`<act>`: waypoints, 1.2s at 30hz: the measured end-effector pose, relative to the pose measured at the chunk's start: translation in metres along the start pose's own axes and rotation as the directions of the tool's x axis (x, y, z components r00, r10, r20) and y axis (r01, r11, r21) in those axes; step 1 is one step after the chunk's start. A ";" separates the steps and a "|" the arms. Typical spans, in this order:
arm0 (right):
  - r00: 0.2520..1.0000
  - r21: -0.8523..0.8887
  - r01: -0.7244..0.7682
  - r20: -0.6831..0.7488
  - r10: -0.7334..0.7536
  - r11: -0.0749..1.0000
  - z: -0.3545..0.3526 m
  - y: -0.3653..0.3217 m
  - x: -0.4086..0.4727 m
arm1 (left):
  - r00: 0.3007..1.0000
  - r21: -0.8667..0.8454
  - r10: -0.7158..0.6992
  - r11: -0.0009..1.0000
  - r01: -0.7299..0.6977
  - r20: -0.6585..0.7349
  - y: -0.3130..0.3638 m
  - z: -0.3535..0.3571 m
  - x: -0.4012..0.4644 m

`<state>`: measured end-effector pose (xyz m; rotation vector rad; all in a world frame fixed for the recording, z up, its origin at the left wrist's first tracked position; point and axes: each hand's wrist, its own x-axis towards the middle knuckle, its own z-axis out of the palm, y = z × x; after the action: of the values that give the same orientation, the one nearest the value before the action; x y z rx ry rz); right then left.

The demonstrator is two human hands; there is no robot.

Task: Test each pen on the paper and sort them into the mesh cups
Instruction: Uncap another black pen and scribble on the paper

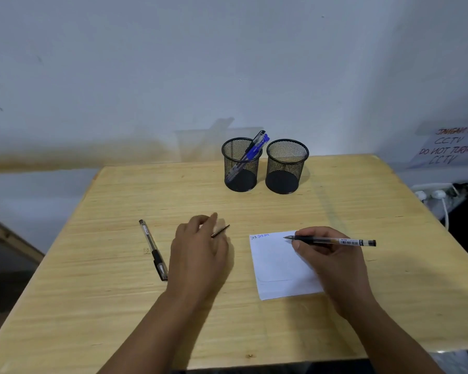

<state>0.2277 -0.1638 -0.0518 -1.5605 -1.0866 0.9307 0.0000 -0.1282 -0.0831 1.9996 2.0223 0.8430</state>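
My right hand (333, 260) grips a black pen (335, 241), uncapped, its tip just above the top edge of the white paper (276, 265), beside blue writing. My left hand (197, 252) holds the pen's black cap (220, 231) between its fingers, over the table. Another capped black pen (153, 249) lies on the table left of my left hand. Two black mesh cups stand at the back: the left cup (241, 166) holds several pens with blue and black caps, the right cup (286, 167) holds nothing.
The wooden table (119, 292) stands against a white wall. A paper sign (454, 149) with handwriting and a power strip with plugs (435, 195) sit off the table's right rear corner.
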 end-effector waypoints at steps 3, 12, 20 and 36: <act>0.999 -0.063 0.052 -0.006 -0.053 0.997 0.005 -0.004 0.006 | 0.972 -0.046 0.219 0.975 -0.216 0.086 0.011 0.000 -0.019; 0.982 -0.183 0.188 0.035 -0.184 0.965 0.027 -0.003 0.034 | 0.913 0.039 0.292 0.948 -0.315 0.284 0.023 0.003 -0.026; 0.985 -0.251 0.173 0.053 -0.165 0.952 0.031 0.011 0.036 | 0.897 0.140 0.284 0.927 -0.347 0.339 0.023 0.005 -0.026; 0.986 -0.344 0.165 0.031 -0.165 0.924 0.035 0.012 0.036 | 0.872 0.167 0.292 0.910 -0.380 0.394 0.022 0.005 -0.025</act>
<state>0.2083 -0.1207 -0.0734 -1.7161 -1.4175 0.6490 0.0232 -0.1527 -0.0829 2.4726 1.6545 0.2465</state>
